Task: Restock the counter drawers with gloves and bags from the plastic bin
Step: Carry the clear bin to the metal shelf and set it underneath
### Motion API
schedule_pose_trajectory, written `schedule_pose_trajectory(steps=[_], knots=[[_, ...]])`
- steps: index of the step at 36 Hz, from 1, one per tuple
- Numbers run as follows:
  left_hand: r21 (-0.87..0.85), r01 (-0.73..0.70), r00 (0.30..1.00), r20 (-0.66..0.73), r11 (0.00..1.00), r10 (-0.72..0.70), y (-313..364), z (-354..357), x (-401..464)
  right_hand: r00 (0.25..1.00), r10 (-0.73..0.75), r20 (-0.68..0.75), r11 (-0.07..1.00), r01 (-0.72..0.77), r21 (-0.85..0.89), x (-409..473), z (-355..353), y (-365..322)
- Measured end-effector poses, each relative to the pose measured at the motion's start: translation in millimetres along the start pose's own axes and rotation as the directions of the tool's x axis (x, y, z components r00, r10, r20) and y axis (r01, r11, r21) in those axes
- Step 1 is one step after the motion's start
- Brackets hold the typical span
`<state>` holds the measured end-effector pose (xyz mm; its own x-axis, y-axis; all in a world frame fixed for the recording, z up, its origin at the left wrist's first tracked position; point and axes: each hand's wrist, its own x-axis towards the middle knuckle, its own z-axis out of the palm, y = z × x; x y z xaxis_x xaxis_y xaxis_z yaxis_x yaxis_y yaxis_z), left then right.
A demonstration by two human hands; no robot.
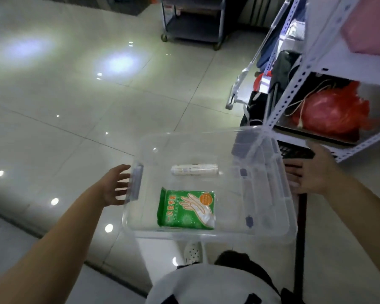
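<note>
I carry a clear plastic bin (180,137) in front of my body, above the tiled floor. My left hand (119,185) presses its spread fingers against the handle on the bin's left end. On the right end, my right hand (309,172) lies flat against the wall. Inside, a green pack of disposable gloves (187,209) rests on the bottom near me. A white roll of bags (194,170) lies beyond it. The bin's clear lid (261,183) leans inside along the right wall.
A white metal shelf rack (294,84) stands close on the right, with a red plastic bag (331,110) on a lower shelf. A wheeled cart (193,23) stands far ahead. Glossy floor tiles (75,95) stretch to the left.
</note>
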<state>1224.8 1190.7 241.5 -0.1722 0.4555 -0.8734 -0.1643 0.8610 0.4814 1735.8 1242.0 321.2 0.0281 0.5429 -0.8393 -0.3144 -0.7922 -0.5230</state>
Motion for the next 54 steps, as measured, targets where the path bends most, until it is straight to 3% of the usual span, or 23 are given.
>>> schedule_pose_trajectory(steps=[6, 20, 26, 30, 35, 45, 54], knots=[[-0.038, -0.050, 0.998, -0.039, 0.998, 0.048, 106, -4, 44, 0.999, -0.031, 0.024, 0.999, 0.030, 0.029, 51, 61, -65], [-0.047, -0.010, 0.993, -0.117, 0.999, 0.005, 362, 6, 157, 0.999, 0.008, 0.045, 1.000, -0.009, 0.023, 222, 184, -249], [-0.039, 0.007, 0.993, -0.114, 0.999, -0.011, 463, 14, 208, 1.000, 0.018, -0.019, 0.998, -0.019, -0.052, 286, 234, -326], [-0.057, 0.012, 0.997, -0.076, 0.998, -0.017, 520, 19, 248, 0.999, 0.017, -0.044, 1.000, -0.017, -0.009, 331, 264, -369], [0.044, 0.019, 1.000, -0.016, 0.999, -0.018, 615, 31, 323, 0.991, 0.022, -0.130, 0.998, -0.013, 0.066, 385, 297, -424], [0.301, -0.069, 0.984, 0.179, 0.951, 0.014, 830, 129, 456, 0.945, -0.004, -0.328, 0.962, 0.093, 0.257, 436, 311, -530], [0.521, -0.173, 0.938, 0.345, 0.836, -0.021, 971, 293, 518, 0.894, 0.079, -0.440, 0.790, 0.213, 0.575, 461, 282, -561]])
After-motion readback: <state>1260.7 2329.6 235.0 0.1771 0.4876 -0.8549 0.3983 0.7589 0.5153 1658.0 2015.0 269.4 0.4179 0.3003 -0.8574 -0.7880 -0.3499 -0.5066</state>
